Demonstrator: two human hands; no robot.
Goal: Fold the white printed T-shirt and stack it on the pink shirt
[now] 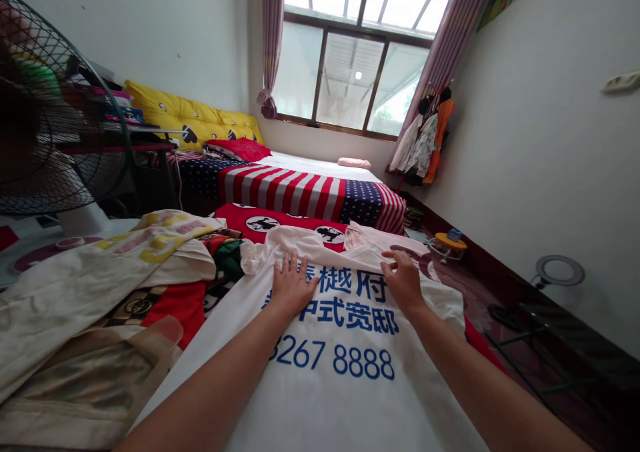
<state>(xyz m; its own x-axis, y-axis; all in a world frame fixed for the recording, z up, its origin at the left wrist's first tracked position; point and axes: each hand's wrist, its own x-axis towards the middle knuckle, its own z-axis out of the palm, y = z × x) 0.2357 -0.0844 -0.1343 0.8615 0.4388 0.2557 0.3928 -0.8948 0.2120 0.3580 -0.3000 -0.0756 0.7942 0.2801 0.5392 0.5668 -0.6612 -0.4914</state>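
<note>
A white T-shirt [345, 409] lies spread out before me, with large blue Chinese characters and a phone number printed across it. My left hand [293, 289] rests flat on the upper print, its fingers spread and covering some characters. To the right of the print, my right hand [404, 282] touches the shirt near its upper edge, fingers bent and a little apart. Just beyond that edge is a pale pink garment [367, 237]. Under the shirt, red cloth with black-and-white round pictures [300, 224] shows at the far side.
At left lie a cream garment with yellow print [165, 239] and a brown-beige one [90, 385]. A large fan [50, 125] stands close on the left. Behind is a bed with a stars-and-stripes cover [295, 189]. A yellow-topped stool [450, 242] and ring light [560, 270] are at right.
</note>
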